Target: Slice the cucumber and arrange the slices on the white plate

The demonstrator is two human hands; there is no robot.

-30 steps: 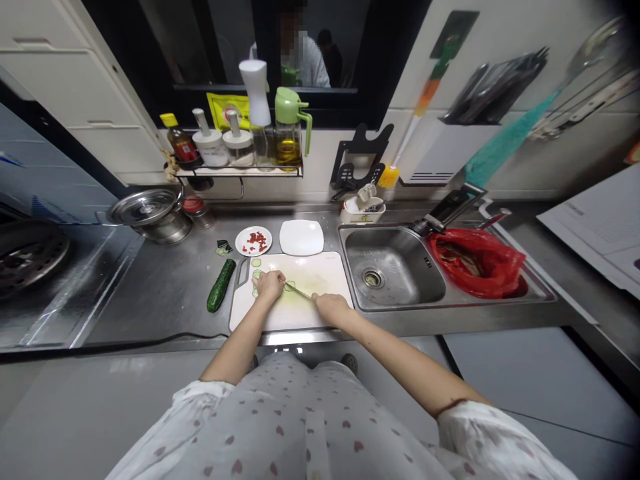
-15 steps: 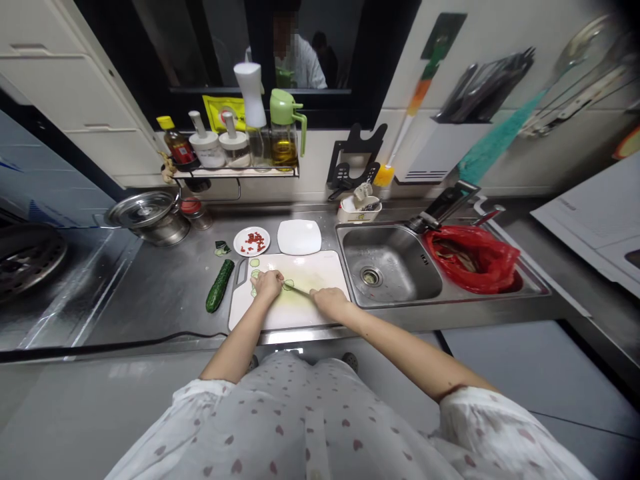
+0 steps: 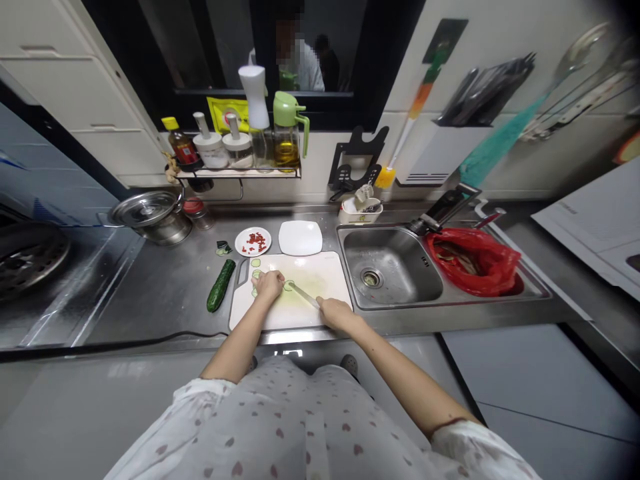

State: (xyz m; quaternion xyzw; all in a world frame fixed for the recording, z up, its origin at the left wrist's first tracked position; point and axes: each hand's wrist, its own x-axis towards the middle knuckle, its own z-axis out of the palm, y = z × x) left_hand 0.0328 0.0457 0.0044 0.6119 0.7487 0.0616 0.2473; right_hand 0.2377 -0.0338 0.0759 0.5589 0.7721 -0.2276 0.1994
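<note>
My left hand [image 3: 271, 285] rests on the white cutting board [image 3: 330, 270], its fingers pinched at the edge of a thin cucumber slice [image 3: 289, 286]. In my right hand [image 3: 337, 313] is a small knife [image 3: 306, 296], held by its handle. The blade points up and to the left, its tip at that slice. More cucumber slices [image 3: 255, 263] lie along the board's left side, some partly covered by my left hand. A whole dark green cucumber [image 3: 221, 287] lies on the counter left of the board.
Behind the board stand a plate of chopped red pieces [image 3: 253, 242] and a white square plate [image 3: 301, 238]. To the right is a steel sink [image 3: 395, 293] with a red plastic bag [image 3: 473, 260]. A lidded pot [image 3: 153, 217] stands at left, below a seasoning rack [image 3: 240, 175].
My right hand has drawn slightly right and down with the knife, and the blade now shows its flat side more. The left hand stays at the slice.
</note>
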